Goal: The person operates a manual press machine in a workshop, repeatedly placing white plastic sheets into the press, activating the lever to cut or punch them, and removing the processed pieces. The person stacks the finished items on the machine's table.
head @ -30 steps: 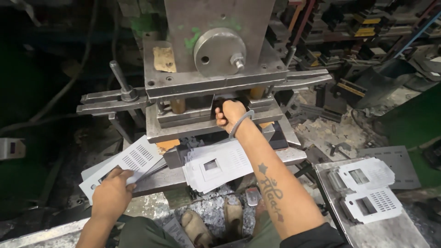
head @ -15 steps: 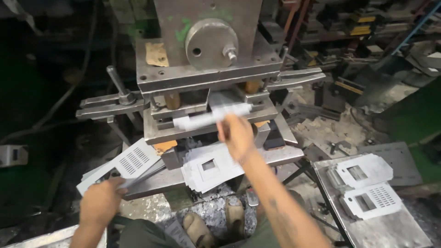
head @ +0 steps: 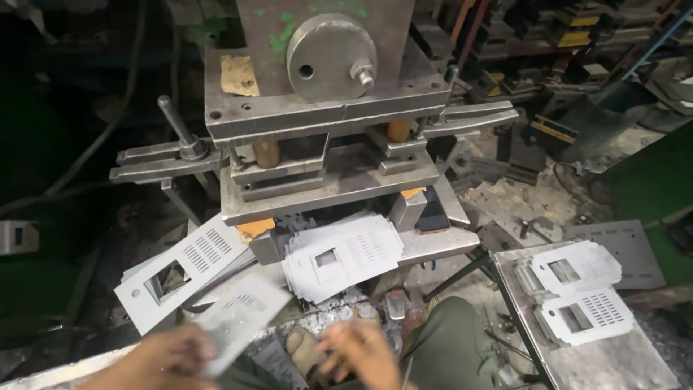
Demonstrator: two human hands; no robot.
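Note:
My left hand [head: 162,361] is low at the bottom left and grips a thin grey punched metal sheet [head: 242,318], which is blurred. My right hand [head: 361,352] is at the bottom centre, also blurred, with its fingers apart and nothing in it. Above both hands stands the steel press [head: 325,108], and its die gap [head: 332,177] has no sheet in it. A stack of punched sheets [head: 343,256] with a square window and slots lies on the front of the press bed. Another slotted sheet [head: 180,271] lies to the left of it.
A metal tray [head: 613,361] at the right holds two cut plates [head: 577,289] with windows. A lever handle [head: 177,126] sticks up from the left press arm. Metal scrap litters the floor behind. My knee [head: 455,339] and sandalled foot [head: 303,347] are below the bed.
My right hand drew a sheet out of the die gap and dropped down toward me. My left hand left the left stack and now holds a sheet. The view tilted down.

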